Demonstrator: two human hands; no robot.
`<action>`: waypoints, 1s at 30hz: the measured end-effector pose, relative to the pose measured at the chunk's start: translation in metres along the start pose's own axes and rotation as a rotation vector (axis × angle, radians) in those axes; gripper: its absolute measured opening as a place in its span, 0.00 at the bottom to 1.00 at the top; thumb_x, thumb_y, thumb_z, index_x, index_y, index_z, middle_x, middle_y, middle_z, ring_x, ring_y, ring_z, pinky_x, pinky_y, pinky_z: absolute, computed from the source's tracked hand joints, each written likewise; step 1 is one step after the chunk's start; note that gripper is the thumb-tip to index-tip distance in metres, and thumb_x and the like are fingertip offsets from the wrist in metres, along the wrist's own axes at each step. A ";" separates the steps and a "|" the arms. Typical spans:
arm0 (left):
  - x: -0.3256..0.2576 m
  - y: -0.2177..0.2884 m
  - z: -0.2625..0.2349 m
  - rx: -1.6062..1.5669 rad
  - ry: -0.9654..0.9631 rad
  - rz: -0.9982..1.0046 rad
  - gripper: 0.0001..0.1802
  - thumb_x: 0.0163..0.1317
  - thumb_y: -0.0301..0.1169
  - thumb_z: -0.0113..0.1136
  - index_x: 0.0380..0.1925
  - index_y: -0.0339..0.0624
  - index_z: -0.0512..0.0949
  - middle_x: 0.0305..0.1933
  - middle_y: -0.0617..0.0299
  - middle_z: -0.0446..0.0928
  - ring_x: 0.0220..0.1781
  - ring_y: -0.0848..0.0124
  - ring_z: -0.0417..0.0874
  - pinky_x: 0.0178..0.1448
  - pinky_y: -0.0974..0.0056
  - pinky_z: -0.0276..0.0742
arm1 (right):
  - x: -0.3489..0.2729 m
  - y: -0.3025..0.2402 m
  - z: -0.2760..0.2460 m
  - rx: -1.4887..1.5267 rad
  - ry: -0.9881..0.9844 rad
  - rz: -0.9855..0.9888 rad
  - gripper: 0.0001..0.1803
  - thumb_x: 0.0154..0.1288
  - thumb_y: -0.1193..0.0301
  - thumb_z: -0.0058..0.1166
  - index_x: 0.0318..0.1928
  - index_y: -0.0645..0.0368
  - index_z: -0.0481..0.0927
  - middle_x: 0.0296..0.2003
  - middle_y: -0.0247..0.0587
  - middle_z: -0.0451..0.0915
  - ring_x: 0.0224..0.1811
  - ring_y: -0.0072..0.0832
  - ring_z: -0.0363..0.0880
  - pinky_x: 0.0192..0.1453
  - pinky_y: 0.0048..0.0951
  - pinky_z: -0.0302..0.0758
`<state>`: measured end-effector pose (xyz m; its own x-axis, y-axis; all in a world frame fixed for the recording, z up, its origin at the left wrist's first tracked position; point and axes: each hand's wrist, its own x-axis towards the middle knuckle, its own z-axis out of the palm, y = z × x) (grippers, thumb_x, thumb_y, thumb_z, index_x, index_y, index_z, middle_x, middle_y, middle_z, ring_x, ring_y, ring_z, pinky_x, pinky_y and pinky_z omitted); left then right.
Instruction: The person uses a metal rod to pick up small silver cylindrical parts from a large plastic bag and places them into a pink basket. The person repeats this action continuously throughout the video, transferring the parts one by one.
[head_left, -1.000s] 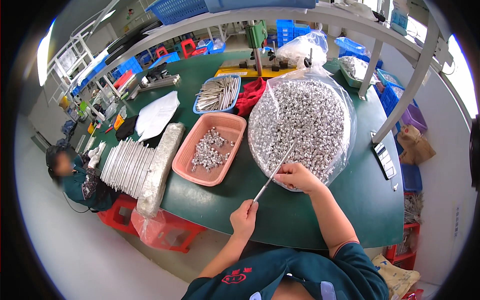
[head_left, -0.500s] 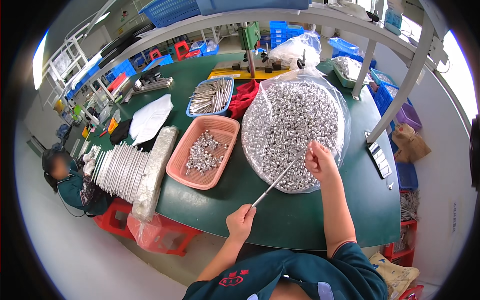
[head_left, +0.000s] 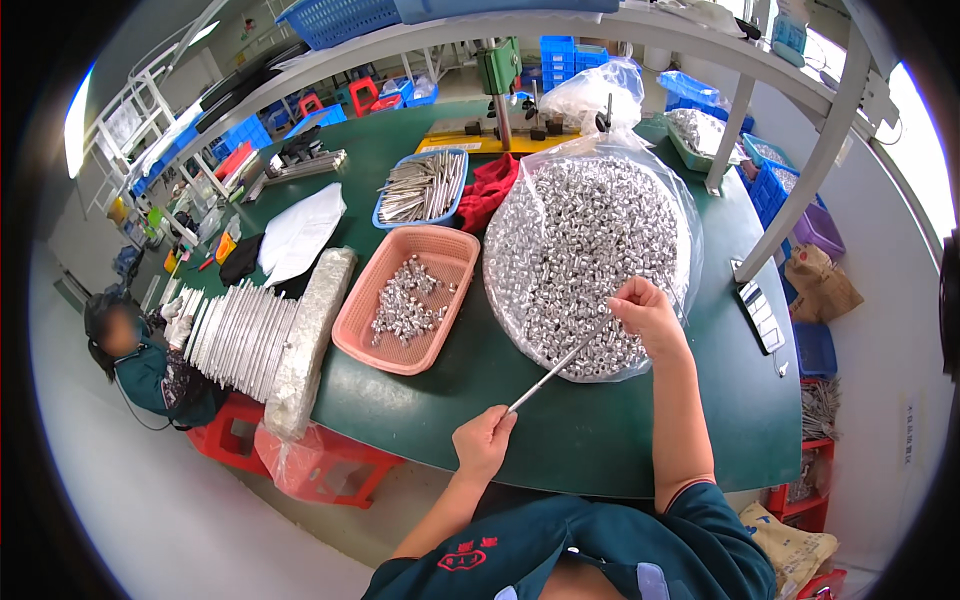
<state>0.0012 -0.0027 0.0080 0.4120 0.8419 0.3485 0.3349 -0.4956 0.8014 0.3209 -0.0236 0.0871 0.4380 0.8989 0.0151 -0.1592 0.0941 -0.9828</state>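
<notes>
- Left hand [head_left: 482, 442] grips slim silver metal rod [head_left: 560, 366] low.
- Right hand [head_left: 648, 318] at far tip; can't tell if gripping.
- Rod slants over clear plastic bag [head_left: 693, 245]; I'd keep left steady.

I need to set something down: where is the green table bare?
Bare table: between the clear bag and the phone, and between the pink basket and your left hand. Crowded: around the blue basket and red cloth.

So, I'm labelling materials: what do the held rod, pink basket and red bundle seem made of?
Held rod: probably metal, smooth, with a silvery sheen. Pink basket: likely moulded plastic, satin, judging by its regular mesh. Red bundle: apparently cloth, matte, from its soft folds; fibre unclear.
</notes>
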 end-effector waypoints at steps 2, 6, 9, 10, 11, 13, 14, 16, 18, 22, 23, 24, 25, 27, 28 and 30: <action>-0.001 -0.002 0.001 -0.031 0.000 -0.019 0.06 0.63 0.31 0.66 0.35 0.41 0.82 0.19 0.60 0.73 0.19 0.70 0.74 0.27 0.67 0.69 | -0.006 -0.005 0.011 0.097 -0.111 0.137 0.08 0.62 0.75 0.65 0.33 0.58 0.76 0.21 0.25 0.71 0.18 0.11 0.60 0.19 0.19 0.52; 0.000 -0.006 0.002 -0.080 0.051 -0.070 0.07 0.65 0.31 0.65 0.37 0.39 0.82 0.19 0.62 0.72 0.20 0.75 0.72 0.28 0.70 0.68 | -0.010 0.019 0.057 0.131 -0.260 0.320 0.09 0.61 0.74 0.67 0.36 0.61 0.78 0.21 0.27 0.74 0.19 0.12 0.65 0.20 0.19 0.57; -0.003 -0.013 0.004 -0.166 0.067 -0.142 0.07 0.67 0.31 0.64 0.38 0.38 0.82 0.19 0.65 0.71 0.21 0.79 0.70 0.28 0.72 0.67 | -0.023 0.018 0.091 -0.068 -0.298 0.239 0.09 0.62 0.73 0.67 0.39 0.61 0.79 0.23 0.29 0.76 0.20 0.14 0.68 0.21 0.19 0.60; -0.002 -0.014 0.004 -0.186 0.065 -0.152 0.08 0.67 0.31 0.64 0.38 0.38 0.82 0.19 0.66 0.70 0.21 0.80 0.69 0.28 0.73 0.67 | -0.024 0.019 0.091 -0.053 -0.295 0.241 0.09 0.62 0.73 0.67 0.39 0.61 0.80 0.23 0.29 0.76 0.20 0.14 0.68 0.21 0.19 0.61; -0.002 -0.014 0.004 -0.206 0.062 -0.162 0.08 0.67 0.31 0.64 0.39 0.38 0.82 0.19 0.66 0.70 0.22 0.81 0.68 0.28 0.73 0.67 | -0.026 0.017 0.091 -0.038 -0.292 0.243 0.09 0.62 0.73 0.67 0.40 0.61 0.80 0.23 0.29 0.76 0.20 0.14 0.69 0.22 0.19 0.61; -0.001 -0.011 0.003 -0.200 0.074 -0.169 0.08 0.67 0.32 0.64 0.39 0.38 0.82 0.20 0.67 0.70 0.22 0.81 0.68 0.28 0.73 0.67 | -0.025 0.011 0.086 -0.121 -0.332 0.244 0.12 0.62 0.72 0.66 0.43 0.63 0.80 0.24 0.30 0.77 0.21 0.15 0.70 0.23 0.20 0.65; -0.001 -0.010 0.003 -0.196 0.081 -0.173 0.08 0.67 0.32 0.64 0.39 0.38 0.82 0.20 0.67 0.70 0.22 0.81 0.68 0.28 0.73 0.67 | -0.021 0.009 0.077 -0.231 -0.225 0.171 0.13 0.62 0.71 0.66 0.46 0.62 0.80 0.25 0.32 0.78 0.22 0.18 0.72 0.25 0.23 0.67; -0.001 -0.011 0.003 -0.185 0.089 -0.147 0.08 0.67 0.32 0.64 0.39 0.38 0.82 0.20 0.66 0.70 0.22 0.81 0.69 0.28 0.73 0.67 | -0.012 0.004 0.053 -0.457 -0.004 0.020 0.17 0.62 0.69 0.65 0.50 0.60 0.80 0.27 0.35 0.80 0.24 0.23 0.76 0.29 0.29 0.72; -0.002 -0.012 0.005 -0.168 0.093 -0.121 0.08 0.67 0.32 0.64 0.39 0.39 0.82 0.19 0.65 0.71 0.21 0.80 0.69 0.28 0.72 0.67 | -0.006 0.004 0.028 -1.117 0.312 -0.317 0.21 0.61 0.66 0.65 0.54 0.55 0.80 0.36 0.41 0.82 0.33 0.35 0.83 0.39 0.38 0.77; 0.001 -0.006 0.004 -0.097 0.079 -0.086 0.07 0.66 0.32 0.65 0.38 0.39 0.83 0.19 0.63 0.72 0.20 0.77 0.71 0.27 0.71 0.68 | -0.012 0.004 0.021 -1.442 0.301 -0.205 0.25 0.60 0.62 0.66 0.57 0.52 0.78 0.45 0.45 0.80 0.41 0.44 0.83 0.45 0.42 0.78; 0.001 -0.005 0.004 -0.077 0.072 -0.083 0.07 0.66 0.32 0.65 0.37 0.39 0.83 0.19 0.62 0.72 0.19 0.77 0.71 0.27 0.70 0.68 | -0.011 0.005 0.028 -1.463 0.274 -0.212 0.26 0.60 0.62 0.66 0.58 0.52 0.78 0.45 0.45 0.79 0.41 0.44 0.83 0.45 0.42 0.79; 0.001 -0.005 0.003 -0.077 0.075 -0.078 0.07 0.66 0.32 0.65 0.37 0.39 0.83 0.19 0.62 0.72 0.19 0.76 0.71 0.26 0.70 0.68 | -0.012 0.007 0.035 -1.480 0.251 -0.217 0.27 0.60 0.61 0.66 0.58 0.52 0.77 0.46 0.45 0.78 0.41 0.45 0.83 0.45 0.42 0.79; 0.001 -0.005 0.004 -0.077 0.078 -0.073 0.07 0.66 0.32 0.65 0.37 0.39 0.83 0.18 0.62 0.72 0.19 0.76 0.71 0.26 0.70 0.67 | -0.011 0.013 0.038 -1.478 0.225 -0.288 0.24 0.60 0.61 0.66 0.55 0.53 0.77 0.44 0.45 0.77 0.40 0.45 0.83 0.43 0.43 0.79; 0.001 -0.004 0.003 -0.082 0.079 -0.074 0.07 0.65 0.32 0.65 0.37 0.39 0.83 0.18 0.62 0.72 0.19 0.76 0.71 0.26 0.70 0.67 | -0.007 0.025 0.044 -1.467 0.189 -0.263 0.25 0.59 0.63 0.67 0.56 0.52 0.78 0.44 0.42 0.78 0.40 0.44 0.83 0.43 0.43 0.79; 0.001 -0.004 0.003 -0.087 0.077 -0.080 0.07 0.65 0.32 0.65 0.37 0.39 0.83 0.18 0.61 0.72 0.19 0.75 0.71 0.26 0.70 0.67 | -0.005 0.030 0.045 -1.463 0.170 -0.251 0.25 0.58 0.64 0.67 0.56 0.52 0.79 0.43 0.41 0.78 0.40 0.44 0.82 0.43 0.43 0.79; 0.001 -0.004 0.002 -0.087 0.078 -0.081 0.07 0.65 0.32 0.65 0.37 0.39 0.83 0.19 0.61 0.73 0.19 0.75 0.72 0.26 0.69 0.68 | -0.003 0.035 0.042 -1.427 0.156 -0.323 0.18 0.59 0.67 0.65 0.50 0.53 0.80 0.42 0.41 0.78 0.39 0.43 0.83 0.41 0.42 0.79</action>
<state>0.0024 -0.0008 0.0041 0.3185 0.8940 0.3152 0.2879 -0.4080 0.8664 0.2771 -0.0048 0.0606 0.3874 0.8585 0.3359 0.9103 -0.2985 -0.2869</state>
